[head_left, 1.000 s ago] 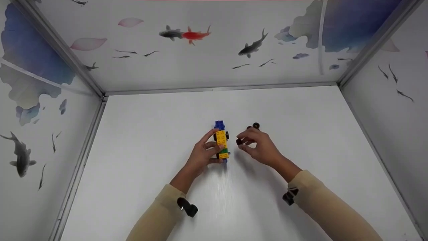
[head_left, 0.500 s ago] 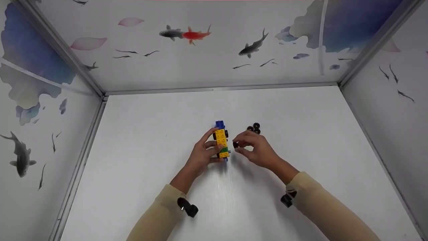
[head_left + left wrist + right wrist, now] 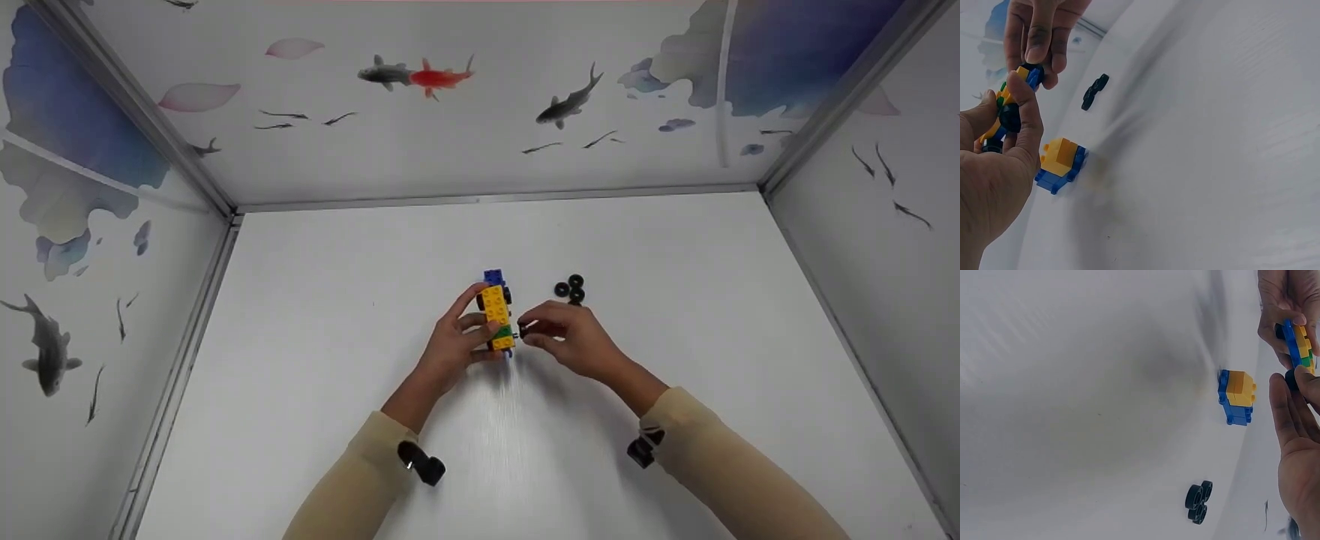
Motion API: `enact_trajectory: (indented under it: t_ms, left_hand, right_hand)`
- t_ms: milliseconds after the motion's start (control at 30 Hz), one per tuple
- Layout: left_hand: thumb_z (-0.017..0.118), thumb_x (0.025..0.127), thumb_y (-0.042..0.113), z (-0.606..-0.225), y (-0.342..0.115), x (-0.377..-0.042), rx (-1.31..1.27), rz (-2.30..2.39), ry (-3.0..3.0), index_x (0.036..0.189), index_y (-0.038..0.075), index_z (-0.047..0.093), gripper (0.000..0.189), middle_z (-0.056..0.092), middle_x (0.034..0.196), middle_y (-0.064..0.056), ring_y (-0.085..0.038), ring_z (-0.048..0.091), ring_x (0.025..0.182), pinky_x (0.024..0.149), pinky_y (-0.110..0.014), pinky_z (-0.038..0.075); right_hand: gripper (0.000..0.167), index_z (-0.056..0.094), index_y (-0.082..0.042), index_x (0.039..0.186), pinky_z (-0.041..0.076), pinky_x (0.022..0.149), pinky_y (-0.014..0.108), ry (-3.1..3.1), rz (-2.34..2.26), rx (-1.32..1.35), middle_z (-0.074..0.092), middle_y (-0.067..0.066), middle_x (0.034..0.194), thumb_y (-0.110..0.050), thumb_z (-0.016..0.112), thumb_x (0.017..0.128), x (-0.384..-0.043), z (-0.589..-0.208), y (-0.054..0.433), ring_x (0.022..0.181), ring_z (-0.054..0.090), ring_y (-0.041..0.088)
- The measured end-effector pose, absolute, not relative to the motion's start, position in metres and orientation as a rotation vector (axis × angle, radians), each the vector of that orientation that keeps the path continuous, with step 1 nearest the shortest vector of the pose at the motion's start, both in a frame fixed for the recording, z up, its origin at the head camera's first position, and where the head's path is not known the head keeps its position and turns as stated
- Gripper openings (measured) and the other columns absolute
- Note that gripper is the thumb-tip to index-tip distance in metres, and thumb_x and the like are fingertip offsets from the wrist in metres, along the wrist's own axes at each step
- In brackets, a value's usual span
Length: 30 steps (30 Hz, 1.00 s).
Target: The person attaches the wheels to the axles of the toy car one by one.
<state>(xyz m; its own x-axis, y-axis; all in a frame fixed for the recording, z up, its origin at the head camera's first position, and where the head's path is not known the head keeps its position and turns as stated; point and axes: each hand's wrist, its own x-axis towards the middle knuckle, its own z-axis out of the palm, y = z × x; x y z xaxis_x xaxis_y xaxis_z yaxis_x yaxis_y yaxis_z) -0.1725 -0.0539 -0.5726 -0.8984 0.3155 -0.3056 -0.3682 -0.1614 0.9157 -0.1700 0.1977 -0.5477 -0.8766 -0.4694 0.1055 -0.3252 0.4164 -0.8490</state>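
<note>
My left hand point(image 3: 454, 345) grips a toy car point(image 3: 495, 304) of yellow, green and blue building bricks, held above the table. Black wheels point(image 3: 1009, 118) are fitted on it. Between its thumb and fingers, my right hand point(image 3: 570, 337) pinches a small black wheel point(image 3: 523, 330) at the car's right side, by an axle stub near the close end. Whether wheel and stub touch cannot be told. A second brick piece point(image 3: 1061, 160), yellow on blue, stands on the table below the hands; in the head view only its blue end point(image 3: 493, 277) shows beyond the car.
Several loose black wheels point(image 3: 576, 281) lie clustered on the white table point(image 3: 337, 337), just beyond my right hand. Walls with painted fish point(image 3: 566, 105) enclose the table at the back and both sides, with a metal strip point(image 3: 480, 199) along the back edge.
My right hand has moved left with the wheel, up to the car's side, uncovering more of the loose wheels. My left hand keeps its grip, the car shifting only slightly.
</note>
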Motion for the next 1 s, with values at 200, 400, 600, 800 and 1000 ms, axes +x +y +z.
enact_trajectory:
  t_ms: [200, 400, 600, 800, 1000]
  left_hand:
    - [0.076, 0.106, 0.014, -0.5733, -0.0539, -0.1718, -0.052, 2.106, 1.676, 0.173, 0.039, 0.035, 0.083, 0.062, 0.145, -0.02, -0.034, 0.073, 0.121, 0.092, -0.042, 0.07]
    - [0.075, 0.106, 0.013, -0.5728, -0.0535, -0.1714, -0.053, 2.104, 1.677, 0.173, 0.039, 0.035, 0.082, 0.062, 0.142, -0.02, -0.034, 0.074, 0.121, 0.093, -0.042, 0.07]
    - [0.076, 0.106, 0.012, -0.5728, -0.0525, -0.1713, -0.06, 2.091, 1.703, 0.172, 0.04, 0.036, 0.083, 0.062, 0.143, -0.02, -0.034, 0.074, 0.12, 0.092, -0.041, 0.07]
    - [0.076, 0.105, 0.011, -0.5734, -0.0506, -0.1717, -0.069, 2.082, 1.721, 0.172, 0.04, 0.037, 0.083, 0.063, 0.142, -0.019, -0.033, 0.074, 0.12, 0.092, -0.042, 0.07]
    - [0.076, 0.105, 0.01, -0.572, -0.0489, -0.1726, -0.068, 2.082, 1.732, 0.171, 0.039, 0.037, 0.082, 0.063, 0.138, -0.019, -0.034, 0.075, 0.118, 0.091, -0.043, 0.07]
  right_hand:
    - [0.03, 0.079, -0.007, 0.13, 0.067, 0.099, 0.038, 2.507, -1.446, -0.73, 0.08, 0.006, 0.123, -0.005, 0.08, 0.1, -0.17, -0.5486, 0.1966, 0.111, 0.081, 0.024]
    - [0.029, 0.08, -0.01, 0.128, 0.067, 0.1, 0.04, 2.5, -1.45, -0.727, 0.079, 0.007, 0.122, -0.005, 0.081, 0.099, -0.1691, -0.5494, 0.1964, 0.11, 0.081, 0.025]
    - [0.029, 0.08, -0.013, 0.127, 0.067, 0.099, 0.038, 2.498, -1.459, -0.751, 0.079, 0.007, 0.121, -0.005, 0.082, 0.099, -0.1671, -0.549, 0.1955, 0.109, 0.081, 0.024]
    - [0.028, 0.082, -0.011, 0.125, 0.068, 0.096, 0.035, 2.513, -1.473, -0.739, 0.078, 0.008, 0.115, -0.004, 0.083, 0.098, -0.1652, -0.547, 0.1951, 0.104, 0.08, 0.023]
    - [0.027, 0.083, -0.01, 0.121, 0.068, 0.092, 0.032, 2.559, -1.446, -0.743, 0.077, 0.007, 0.108, -0.003, 0.085, 0.096, -0.165, -0.5431, 0.1935, 0.1, 0.079, 0.021]
